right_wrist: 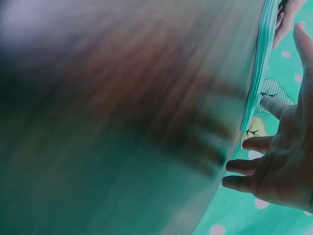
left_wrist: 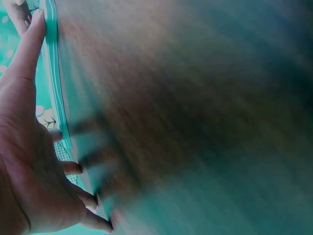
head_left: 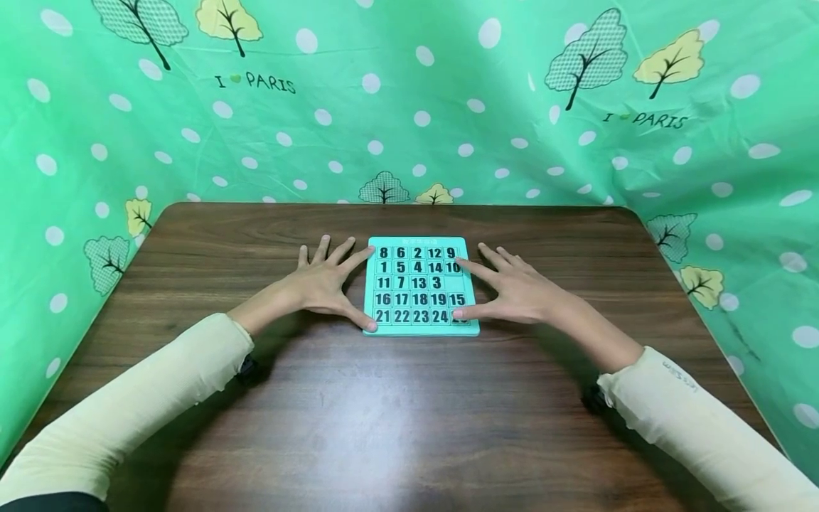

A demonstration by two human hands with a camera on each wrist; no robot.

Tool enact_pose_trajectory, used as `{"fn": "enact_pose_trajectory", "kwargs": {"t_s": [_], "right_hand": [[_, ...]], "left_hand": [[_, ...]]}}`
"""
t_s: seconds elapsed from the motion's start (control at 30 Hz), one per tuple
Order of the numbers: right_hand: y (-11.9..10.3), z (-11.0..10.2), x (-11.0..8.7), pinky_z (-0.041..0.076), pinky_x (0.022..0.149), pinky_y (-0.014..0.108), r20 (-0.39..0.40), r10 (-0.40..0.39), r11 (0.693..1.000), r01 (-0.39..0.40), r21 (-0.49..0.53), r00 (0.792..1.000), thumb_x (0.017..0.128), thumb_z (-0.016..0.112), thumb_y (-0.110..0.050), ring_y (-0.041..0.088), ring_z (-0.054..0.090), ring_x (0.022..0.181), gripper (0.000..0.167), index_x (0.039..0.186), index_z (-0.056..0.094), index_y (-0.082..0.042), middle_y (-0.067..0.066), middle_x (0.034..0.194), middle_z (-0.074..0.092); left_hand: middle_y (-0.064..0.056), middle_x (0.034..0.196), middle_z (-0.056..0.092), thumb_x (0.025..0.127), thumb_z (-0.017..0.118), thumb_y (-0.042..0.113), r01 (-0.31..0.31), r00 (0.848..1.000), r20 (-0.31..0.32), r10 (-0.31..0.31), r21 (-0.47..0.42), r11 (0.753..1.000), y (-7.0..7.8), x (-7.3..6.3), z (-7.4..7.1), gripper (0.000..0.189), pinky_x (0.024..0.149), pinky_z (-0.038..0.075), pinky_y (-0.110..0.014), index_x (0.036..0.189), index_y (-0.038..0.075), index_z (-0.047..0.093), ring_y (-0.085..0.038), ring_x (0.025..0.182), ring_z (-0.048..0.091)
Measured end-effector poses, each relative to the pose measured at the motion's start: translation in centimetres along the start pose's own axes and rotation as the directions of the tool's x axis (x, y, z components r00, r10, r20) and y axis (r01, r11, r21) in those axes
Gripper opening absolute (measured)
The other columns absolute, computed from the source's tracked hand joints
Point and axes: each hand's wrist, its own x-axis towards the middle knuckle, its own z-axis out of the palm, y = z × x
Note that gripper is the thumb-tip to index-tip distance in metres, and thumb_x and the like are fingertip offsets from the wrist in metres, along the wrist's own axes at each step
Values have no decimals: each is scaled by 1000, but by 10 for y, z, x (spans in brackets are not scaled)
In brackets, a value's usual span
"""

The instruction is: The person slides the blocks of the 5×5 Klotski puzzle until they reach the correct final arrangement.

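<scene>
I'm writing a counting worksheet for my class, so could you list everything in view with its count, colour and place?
Board: 1, turquoise, on the table between the hands
Tiles: 24, turquoise with black numbers, in the board; one gap, third row, right end
Table: 1, brown, under the board
Cloth: count unclear, green with white dots, trees and lettering, behind and beside the table
Black objects: 2, black, partly hidden at the cuffs
Dark fabric: 1 piece, dark, bottom left corner
Sleeves: 2, cream, on the forearms
Left hand: 1, bare, at the board's left edge
Right hand: 1, bare, at the board's right side
</scene>
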Motion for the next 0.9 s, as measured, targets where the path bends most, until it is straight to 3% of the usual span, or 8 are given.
{"fn": "enact_pose_trajectory", "kwargs": {"t_s": [0.23,0.57,0.9], "right_hand": [[0,0,2,3,138,79,17,-5,1000,5,-27,1000,90,67,-92,60,1,174,114,181,23,-41,21,191,3],[-9,-6,-8,6,134,84,26,-45,999,45,-15,999,82,79,-90,59,5,174,116,176,41,-34,22,191,9],[-10,-9,-3,8,136,81,10,-95,994,95,51,995,87,81,-82,56,9,175,104,171,53,-29,22,191,10]], "left_hand": [[-6,193,-10,62,86,98,13,1000,23,-13,5,1000,6,5,-4,155,129,-12,-88,181,49,0,-55,173,-19],[-7,193,-13,62,85,99,18,998,55,-19,23,1000,8,6,-8,157,128,-9,-90,181,48,-4,-56,173,-19],[-8,192,-14,61,86,99,27,997,67,-28,16,999,6,4,-8,159,127,-10,-91,182,46,-3,-55,173,-21]]}}
